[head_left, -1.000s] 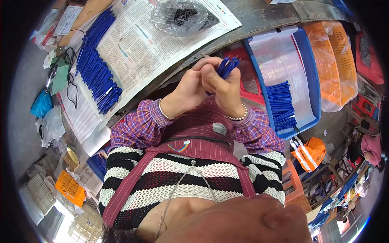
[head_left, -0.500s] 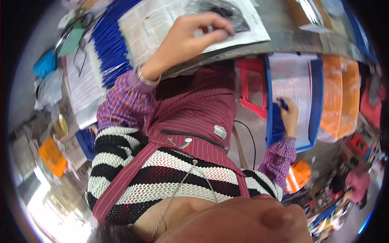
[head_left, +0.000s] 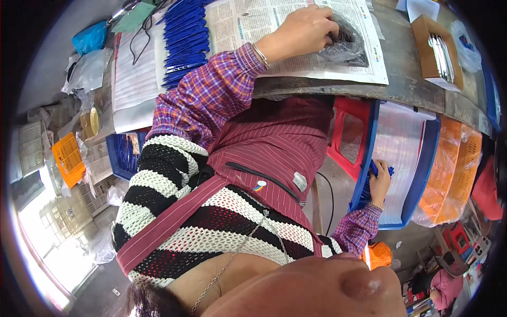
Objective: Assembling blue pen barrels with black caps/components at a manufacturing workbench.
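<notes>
Amid clutter (head_left: 68, 158), left hand (head_left: 304, 33) over newspapered table (head_left: 398, 50), grip unclear; right hand (head_left: 379, 185) grasps pens (head_left: 374, 168)

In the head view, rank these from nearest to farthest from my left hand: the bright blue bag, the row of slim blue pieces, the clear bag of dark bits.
1. Clear bag of dark bits: right at the left hand's fingertips.
2. Row of slim blue pieces: left of the hand.
3. Bright blue bag: far left, beyond the row.
</notes>
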Demonstrator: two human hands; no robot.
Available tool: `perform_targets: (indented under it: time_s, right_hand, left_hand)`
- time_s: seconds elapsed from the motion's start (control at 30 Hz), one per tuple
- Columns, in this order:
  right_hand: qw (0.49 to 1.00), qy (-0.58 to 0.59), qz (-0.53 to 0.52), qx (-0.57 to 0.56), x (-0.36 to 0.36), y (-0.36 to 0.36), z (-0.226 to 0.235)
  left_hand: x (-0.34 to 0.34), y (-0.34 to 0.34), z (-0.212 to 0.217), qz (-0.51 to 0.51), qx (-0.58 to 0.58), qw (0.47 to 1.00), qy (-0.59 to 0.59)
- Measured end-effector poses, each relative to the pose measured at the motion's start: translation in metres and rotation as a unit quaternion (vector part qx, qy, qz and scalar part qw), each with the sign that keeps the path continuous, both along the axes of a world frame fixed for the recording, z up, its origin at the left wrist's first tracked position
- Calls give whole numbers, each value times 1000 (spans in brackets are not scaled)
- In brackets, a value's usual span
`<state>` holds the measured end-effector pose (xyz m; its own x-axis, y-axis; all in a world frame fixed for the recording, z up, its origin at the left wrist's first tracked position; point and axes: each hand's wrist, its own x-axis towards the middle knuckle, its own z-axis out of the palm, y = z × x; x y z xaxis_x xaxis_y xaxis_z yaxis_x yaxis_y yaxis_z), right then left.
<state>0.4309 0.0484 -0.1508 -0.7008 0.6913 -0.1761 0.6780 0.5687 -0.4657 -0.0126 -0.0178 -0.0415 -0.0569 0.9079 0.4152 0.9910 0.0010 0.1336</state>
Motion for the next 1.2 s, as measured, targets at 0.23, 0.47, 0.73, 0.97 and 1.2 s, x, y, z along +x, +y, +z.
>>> perform_targets:
  time_s: [0.23, 0.47, 0.73, 0.97, 1.2]
  right_hand:
    - [1000, 9, 0, -14, -6, -6, 8]
    - [1000, -4, 21, 1, 7, 4, -7]
    - [999, -30, 9, 7, 3, 5, -7]
    - [998, 52, -6, 20, -5, -6, 5]
    - [926, 277, -222, -129, -24, -14, 44]
  left_hand:
    - [6, 0, 21, -32, 4, 990, -136]
    - [8, -2, 16, -17, 8, 991, -135]
    - [11, -8, 27, -65, 28, 975, -211]
    - [26, -9, 50, -112, 91, 955, -260]
    - [44, -23, 47, -161, 20, 931, -326]
